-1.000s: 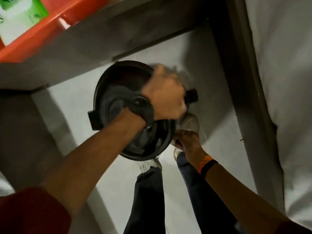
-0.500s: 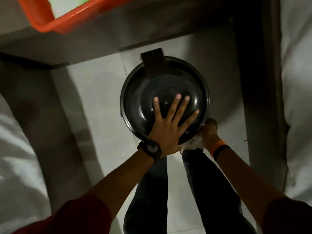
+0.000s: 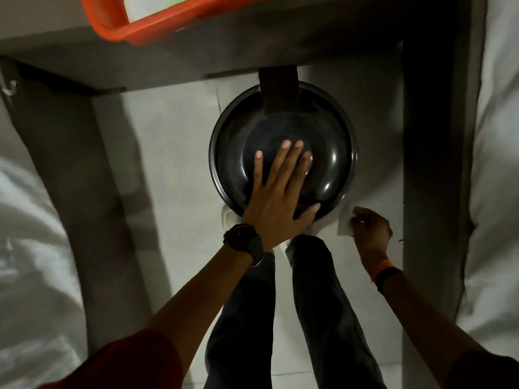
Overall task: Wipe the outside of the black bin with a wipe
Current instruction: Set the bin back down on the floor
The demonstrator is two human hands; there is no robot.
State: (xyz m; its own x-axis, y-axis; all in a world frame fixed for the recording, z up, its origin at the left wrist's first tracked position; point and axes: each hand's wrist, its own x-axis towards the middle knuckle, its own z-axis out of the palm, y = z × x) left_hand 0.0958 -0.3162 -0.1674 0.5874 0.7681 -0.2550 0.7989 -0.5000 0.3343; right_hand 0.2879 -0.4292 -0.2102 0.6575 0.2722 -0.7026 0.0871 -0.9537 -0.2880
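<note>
A round black bin [image 3: 331,153] stands on the pale tiled floor, seen from straight above, its domed lid closed and a flat pedal tab [image 3: 279,89] at its far edge. My left hand [image 3: 276,197] lies flat on the lid with fingers spread, a dark watch on the wrist. My right hand [image 3: 369,228] is low at the bin's near right side, apart from the rim, pinching a white wipe [image 3: 345,224]. The bin's side wall is hidden beneath the lid.
An orange tray [image 3: 146,26] sits on a grey ledge above the bin. White bedding [image 3: 33,248] lies at the left and white bedding [image 3: 497,164] at the right, with dark frames beside the floor strip. My legs and white shoes stand just before the bin.
The bin went from tilted with its lid swung open to upright and closed. My left hand came to rest flat on the lid. My right hand has moved out rightward from under the rim, showing the wipe.
</note>
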